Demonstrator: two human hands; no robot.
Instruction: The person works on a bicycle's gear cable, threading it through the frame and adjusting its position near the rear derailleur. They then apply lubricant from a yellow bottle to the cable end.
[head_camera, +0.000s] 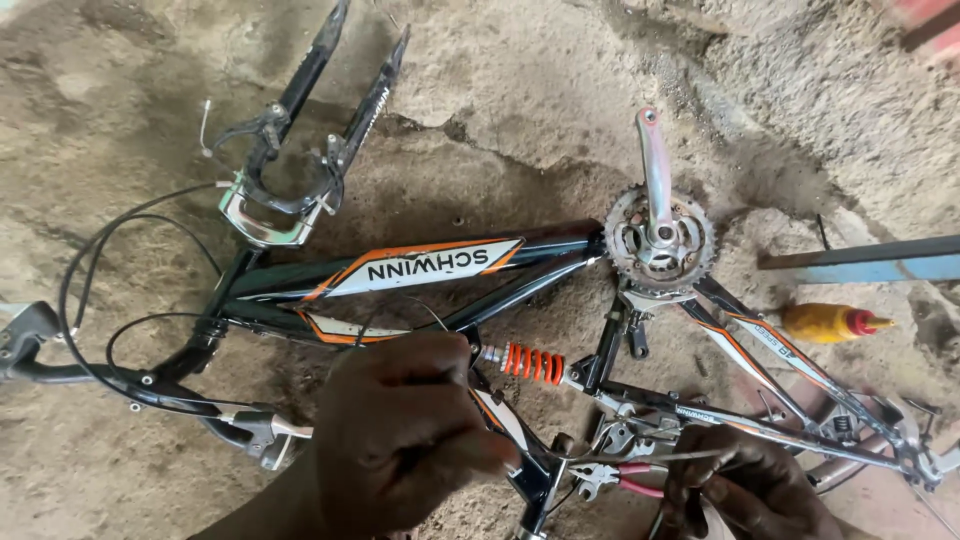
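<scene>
A black bicycle frame (560, 245) with orange and white panels lies upside down on the dirt floor. Its front fork (340, 90) points up at the top left, and the crank with rusty chainrings (660, 240) sits right of centre. An orange coil spring (533, 363) is mounted mid-frame. My left hand (405, 435) is closed around a thin cable near the frame tube just left of the spring. My right hand (745, 485) grips red-handled pliers (630, 475), whose jaws point left toward the cable.
Handlebars with brake levers and looping black cables (120, 375) lie at the left. A yellow squeeze bottle with a red tip (830, 322) rests on the ground at the right. A blue-grey metal bar (870, 262) crosses the right edge.
</scene>
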